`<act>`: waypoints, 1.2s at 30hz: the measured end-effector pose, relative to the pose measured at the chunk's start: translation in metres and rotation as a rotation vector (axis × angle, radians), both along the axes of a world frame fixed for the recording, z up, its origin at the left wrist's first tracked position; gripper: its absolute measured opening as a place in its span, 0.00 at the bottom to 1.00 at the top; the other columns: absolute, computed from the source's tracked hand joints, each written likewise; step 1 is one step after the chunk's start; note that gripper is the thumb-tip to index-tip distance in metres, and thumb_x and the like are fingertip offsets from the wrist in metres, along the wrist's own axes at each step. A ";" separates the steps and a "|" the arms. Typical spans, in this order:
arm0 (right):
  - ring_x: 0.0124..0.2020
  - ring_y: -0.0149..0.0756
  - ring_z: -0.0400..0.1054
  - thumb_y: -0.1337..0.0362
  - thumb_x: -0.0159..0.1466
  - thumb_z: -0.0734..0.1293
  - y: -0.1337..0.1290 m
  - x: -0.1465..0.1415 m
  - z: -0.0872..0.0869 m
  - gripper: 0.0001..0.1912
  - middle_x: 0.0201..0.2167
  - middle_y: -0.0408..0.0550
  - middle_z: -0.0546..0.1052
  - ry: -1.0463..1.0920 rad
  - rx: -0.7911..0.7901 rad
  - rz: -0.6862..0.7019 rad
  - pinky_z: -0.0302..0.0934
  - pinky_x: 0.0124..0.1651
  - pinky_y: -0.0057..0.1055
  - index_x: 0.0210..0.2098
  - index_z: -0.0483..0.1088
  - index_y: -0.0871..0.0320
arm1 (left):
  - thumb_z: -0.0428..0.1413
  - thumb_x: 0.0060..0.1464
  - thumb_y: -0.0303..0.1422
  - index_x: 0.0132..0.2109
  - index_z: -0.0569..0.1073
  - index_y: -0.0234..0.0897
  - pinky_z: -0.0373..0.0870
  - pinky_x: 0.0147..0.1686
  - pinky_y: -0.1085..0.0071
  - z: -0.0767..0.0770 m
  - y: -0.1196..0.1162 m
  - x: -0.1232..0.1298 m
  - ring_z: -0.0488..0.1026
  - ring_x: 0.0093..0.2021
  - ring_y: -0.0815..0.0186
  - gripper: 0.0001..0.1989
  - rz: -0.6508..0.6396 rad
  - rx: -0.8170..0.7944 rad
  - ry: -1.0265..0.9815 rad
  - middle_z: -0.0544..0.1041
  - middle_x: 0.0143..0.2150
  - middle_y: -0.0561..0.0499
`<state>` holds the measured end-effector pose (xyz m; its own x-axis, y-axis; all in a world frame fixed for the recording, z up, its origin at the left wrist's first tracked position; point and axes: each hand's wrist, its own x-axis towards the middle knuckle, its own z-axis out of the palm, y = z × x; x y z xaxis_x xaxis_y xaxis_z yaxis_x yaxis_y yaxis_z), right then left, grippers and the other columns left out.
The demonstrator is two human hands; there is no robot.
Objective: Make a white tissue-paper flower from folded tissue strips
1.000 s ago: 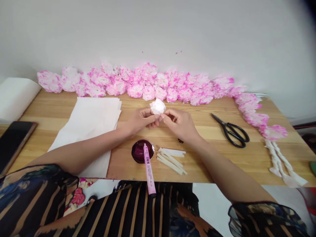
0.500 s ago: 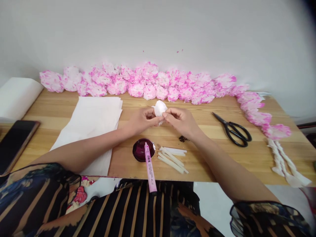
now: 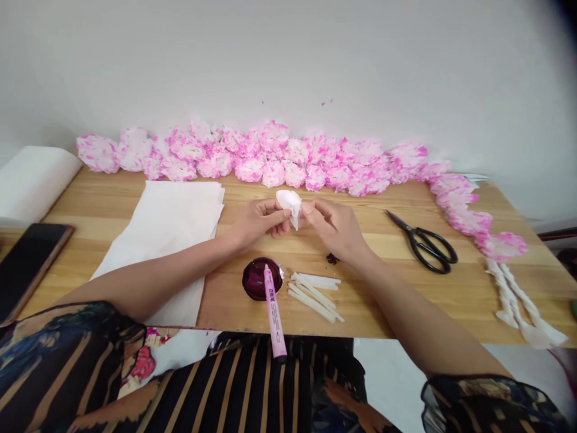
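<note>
A small folded piece of white tissue paper is held up above the middle of the table. My left hand pinches its lower left part between thumb and fingers. At its right edge, the thumb and fingertips of my right hand are pressed together on the paper. Below the hands, a pink marker leans across a dark purple dish. Several pale sticks lie just right of the dish. Small dark bits sit under my right wrist.
Pink and white paper flowers line the wall and bend down the right side, near twisted white strips. Black scissors lie right. On the left are white sheets, a white paper stack and a phone.
The white paper has tilted leftward, with a pointed end now hanging down. My right hand has shifted slightly right, away from my left fingertips. The view has moved a little.
</note>
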<state>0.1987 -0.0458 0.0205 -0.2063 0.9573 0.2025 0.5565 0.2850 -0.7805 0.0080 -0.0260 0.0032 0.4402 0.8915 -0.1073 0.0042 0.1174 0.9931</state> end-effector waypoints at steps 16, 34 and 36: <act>0.21 0.26 0.57 0.52 0.63 0.66 0.002 0.000 -0.001 0.17 0.20 0.39 0.67 0.223 -0.220 0.091 0.50 0.26 0.27 0.24 0.67 0.57 | 0.59 0.55 0.50 0.29 0.74 0.32 0.66 0.25 0.75 0.001 0.000 -0.001 0.70 0.23 0.72 0.23 -0.040 0.032 0.098 0.76 0.25 0.49; 0.24 0.28 0.59 0.50 0.67 0.62 0.000 0.002 0.001 0.21 0.21 0.41 0.68 0.055 -0.078 0.045 0.51 0.29 0.29 0.25 0.67 0.58 | 0.64 0.51 0.41 0.31 0.71 0.32 0.68 0.28 0.76 -0.006 0.004 -0.002 0.71 0.24 0.74 0.16 -0.026 -0.008 -0.087 0.77 0.26 0.52; 0.24 0.27 0.58 0.55 0.64 0.65 -0.001 0.000 0.002 0.17 0.20 0.39 0.67 -0.030 -0.043 0.045 0.49 0.29 0.29 0.24 0.66 0.58 | 0.65 0.51 0.41 0.31 0.71 0.32 0.68 0.28 0.76 -0.006 0.004 -0.002 0.71 0.24 0.74 0.16 -0.026 -0.010 -0.094 0.78 0.26 0.52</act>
